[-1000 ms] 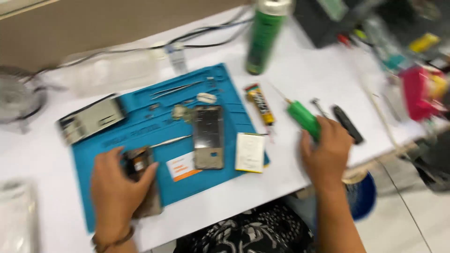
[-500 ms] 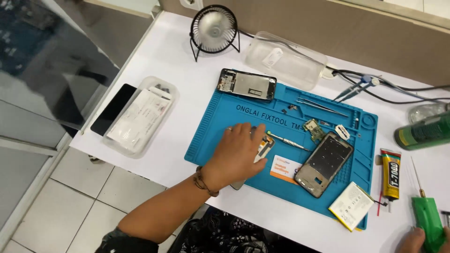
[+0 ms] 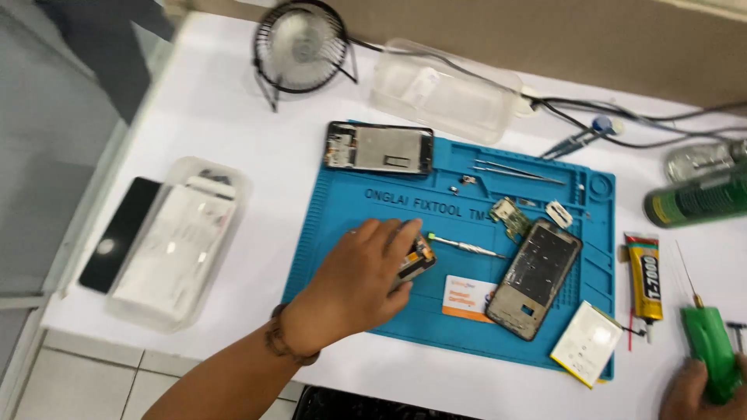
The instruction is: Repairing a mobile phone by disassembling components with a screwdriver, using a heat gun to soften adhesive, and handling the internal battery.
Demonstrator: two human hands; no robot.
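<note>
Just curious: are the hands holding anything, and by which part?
Left hand grips a small phone part by its near end. Right hand holds a green tool by its body.

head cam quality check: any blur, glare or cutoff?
Head view: slight motion blur throughout, worst at the desk fan and top left edge; soft glare on the clear plastic box; even lighting, faint shadows; right hand on the green tool cut by the frame corner; left hand fairly sharp.
</note>
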